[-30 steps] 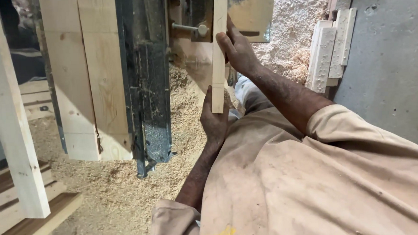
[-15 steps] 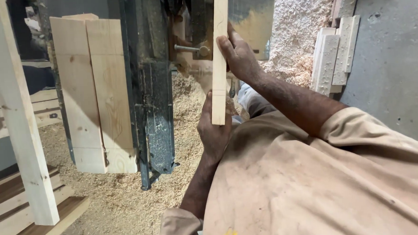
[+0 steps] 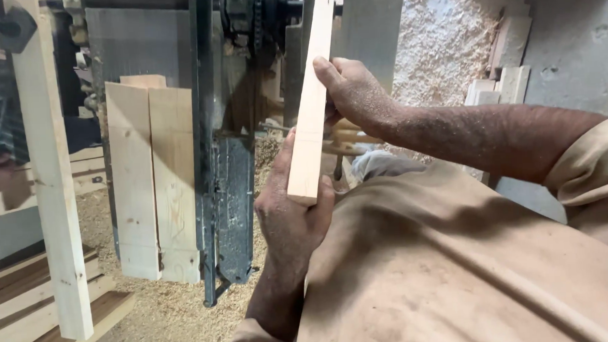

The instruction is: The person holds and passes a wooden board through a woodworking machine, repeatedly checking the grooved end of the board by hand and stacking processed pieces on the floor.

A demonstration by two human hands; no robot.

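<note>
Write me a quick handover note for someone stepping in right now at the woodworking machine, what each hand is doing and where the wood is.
Left hand: cupped around the near end of the pale wooden strip, thumb and fingers on either side.
Right hand: gripping the same strip farther along, thumb on its near face.
The strip runs up towards the dark green machine; its far end leaves the top of the picture, so contact with the machine cannot be seen.
Two planed boards stand against the machine's left side; sawdust covers the floor.
Done or left: cannot tell from this view.

Dark machine frame (image 3: 233,194) blocks left; sawdust floor (image 3: 167,314) below lies open.
</note>
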